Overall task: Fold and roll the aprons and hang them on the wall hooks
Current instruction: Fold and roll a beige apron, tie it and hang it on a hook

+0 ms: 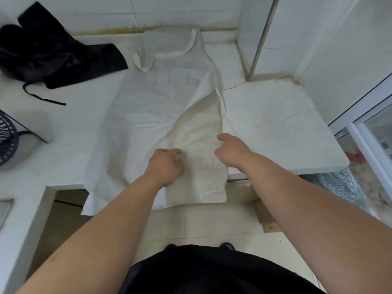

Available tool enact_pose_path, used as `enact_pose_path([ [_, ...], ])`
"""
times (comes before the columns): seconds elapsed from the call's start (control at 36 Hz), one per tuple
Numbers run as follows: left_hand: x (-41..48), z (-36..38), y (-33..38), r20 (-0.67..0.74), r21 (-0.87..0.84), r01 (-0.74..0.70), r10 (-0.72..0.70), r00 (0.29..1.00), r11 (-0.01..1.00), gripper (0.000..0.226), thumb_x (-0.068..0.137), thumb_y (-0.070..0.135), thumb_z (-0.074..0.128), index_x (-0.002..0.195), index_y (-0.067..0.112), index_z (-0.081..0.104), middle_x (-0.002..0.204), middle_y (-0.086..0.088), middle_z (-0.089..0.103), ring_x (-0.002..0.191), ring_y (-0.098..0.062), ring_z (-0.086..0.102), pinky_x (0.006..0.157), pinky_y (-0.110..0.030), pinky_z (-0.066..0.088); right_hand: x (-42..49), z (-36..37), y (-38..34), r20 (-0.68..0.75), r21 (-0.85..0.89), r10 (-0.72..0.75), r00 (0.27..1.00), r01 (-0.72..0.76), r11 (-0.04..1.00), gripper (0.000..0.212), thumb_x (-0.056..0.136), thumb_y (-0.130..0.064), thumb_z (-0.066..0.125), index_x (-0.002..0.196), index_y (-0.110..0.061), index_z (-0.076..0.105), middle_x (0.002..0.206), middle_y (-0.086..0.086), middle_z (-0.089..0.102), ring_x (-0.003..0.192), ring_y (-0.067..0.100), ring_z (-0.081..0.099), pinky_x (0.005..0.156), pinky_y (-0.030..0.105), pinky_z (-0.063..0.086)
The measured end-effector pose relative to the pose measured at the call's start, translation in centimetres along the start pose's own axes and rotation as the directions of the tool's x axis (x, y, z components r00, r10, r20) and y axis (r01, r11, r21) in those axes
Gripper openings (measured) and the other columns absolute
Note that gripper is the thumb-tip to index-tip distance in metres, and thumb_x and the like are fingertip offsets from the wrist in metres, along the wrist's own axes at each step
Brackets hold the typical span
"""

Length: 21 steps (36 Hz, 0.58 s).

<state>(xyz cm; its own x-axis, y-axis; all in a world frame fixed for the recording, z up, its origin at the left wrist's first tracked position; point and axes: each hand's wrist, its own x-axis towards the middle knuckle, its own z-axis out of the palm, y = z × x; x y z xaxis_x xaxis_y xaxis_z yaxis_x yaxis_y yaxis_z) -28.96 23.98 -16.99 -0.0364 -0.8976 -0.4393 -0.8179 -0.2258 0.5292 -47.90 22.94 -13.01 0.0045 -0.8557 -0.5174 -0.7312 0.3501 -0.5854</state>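
A white apron lies spread on the white counter, its neck strap toward the back wall and its lower end hanging over the front edge. Its right side is folded over toward the middle, showing a cream underside. My left hand has its fingers curled into the folded cloth near the front edge. My right hand pinches the cloth at the fold's right edge, by a thin tie strap. A black apron lies crumpled at the back left. No wall hooks are in view.
A dark wire basket stands at the left edge of the counter. A metal post and white panels rise at the back right. A sliding window frame is on the right. Tiled floor lies below the counter's front edge.
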Motion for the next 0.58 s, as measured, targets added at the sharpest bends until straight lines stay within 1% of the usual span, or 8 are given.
enact_pose_path([
  [0.06,0.3,0.0,-0.2,-0.024,0.105,0.020,-0.017,1.000,0.994,0.047,0.087,0.024,0.060,0.134,0.025,0.052,0.138,-0.009,0.037,0.117,-0.029,0.049,0.088,-0.032,0.049,0.2,0.0,0.5,0.031,-0.001,0.004,1.000,-0.004,1.000,0.061,0.091,-0.009,0.048,0.148,-0.017,0.028,0.150,0.005,0.034,0.134,0.024,0.038,0.109,0.031,0.034],
  [0.14,0.8,-0.8,0.0,-0.106,0.210,0.082,-0.060,0.992,0.974,0.036,0.084,0.027,0.060,0.120,0.024,0.061,0.123,-0.007,0.047,0.111,-0.027,0.050,0.088,-0.034,0.050,0.4,-0.4,1.1,0.044,-0.003,-0.002,0.999,0.002,1.000,0.057,0.090,-0.007,0.049,0.145,-0.014,0.033,0.143,0.006,0.042,0.127,0.025,0.044,0.100,0.028,0.039],
  [0.22,1.3,-1.6,0.7,-0.167,0.141,0.110,-0.086,0.982,0.984,0.031,0.084,0.029,0.060,0.114,0.021,0.062,0.125,-0.007,0.043,0.114,-0.027,0.047,0.092,-0.039,0.049,1.1,-1.3,1.3,0.014,0.028,-0.009,1.000,0.008,1.000,0.056,0.092,-0.009,0.047,0.146,-0.013,0.030,0.135,0.008,0.048,0.115,0.023,0.049,0.092,0.027,0.042],
  [0.28,1.8,-2.0,1.4,-0.204,0.067,0.071,-0.056,0.977,0.995,0.036,0.085,0.029,0.062,0.119,0.019,0.059,0.131,-0.007,0.040,0.118,-0.027,0.046,0.093,-0.038,0.047,2.2,-2.1,1.1,-0.029,0.061,-0.011,1.000,0.013,0.998,0.061,0.093,-0.012,0.049,0.148,-0.015,0.024,0.125,0.007,0.051,0.107,0.022,0.051,0.083,0.026,0.041],
  [0.31,2.2,-2.2,1.8,-0.227,0.044,0.045,-0.034,0.973,0.998,0.040,0.085,0.028,0.062,0.123,0.018,0.056,0.133,-0.007,0.039,0.118,-0.027,0.047,0.093,-0.036,0.046,2.7,-2.6,0.8,-0.056,0.063,-0.015,0.998,0.019,0.998,0.062,0.093,-0.014,0.050,0.149,-0.015,0.024,0.127,0.007,0.051,0.109,0.023,0.052,0.082,0.026,0.041],
  [0.42,3.9,-3.0,3.3,-0.291,-0.042,-0.045,0.031,0.956,0.998,0.055,0.085,0.028,0.063,0.136,0.020,0.045,0.138,-0.005,0.036,0.119,-0.023,0.049,0.091,-0.034,0.046,5.4,-3.9,-0.2,-0.138,0.053,-0.019,0.990,0.026,0.998,0.060,0.092,-0.018,0.053,0.147,-0.012,0.029,0.138,0.010,0.047,0.124,0.026,0.048,0.095,0.029,0.040],
  [0.5,5.9,-3.8,4.4,-0.251,-0.018,-0.130,0.121,0.960,0.991,0.068,0.083,0.030,0.067,0.144,0.024,0.036,0.140,-0.004,0.034,0.124,-0.023,0.045,0.091,-0.033,0.046,7.3,-4.5,-1.2,-0.146,0.026,-0.020,0.989,0.024,0.999,0.058,0.093,-0.019,0.052,0.146,-0.011,0.030,0.143,0.010,0.044,0.129,0.026,0.044,0.099,0.028,0.037],
  [0.58,8.8,-5.0,5.9,-0.218,0.042,-0.221,0.225,0.950,0.974,0.078,0.083,0.030,0.068,0.148,0.027,0.026,0.144,-0.003,0.030,0.128,-0.021,0.039,0.092,-0.029,0.040,9.8,-5.4,-2.5,-0.178,0.034,0.005,0.984,0.001,0.999,0.055,0.094,-0.020,0.051,0.144,-0.010,0.032,0.140,0.012,0.046,0.122,0.028,0.050,0.094,0.031,0.042],
])
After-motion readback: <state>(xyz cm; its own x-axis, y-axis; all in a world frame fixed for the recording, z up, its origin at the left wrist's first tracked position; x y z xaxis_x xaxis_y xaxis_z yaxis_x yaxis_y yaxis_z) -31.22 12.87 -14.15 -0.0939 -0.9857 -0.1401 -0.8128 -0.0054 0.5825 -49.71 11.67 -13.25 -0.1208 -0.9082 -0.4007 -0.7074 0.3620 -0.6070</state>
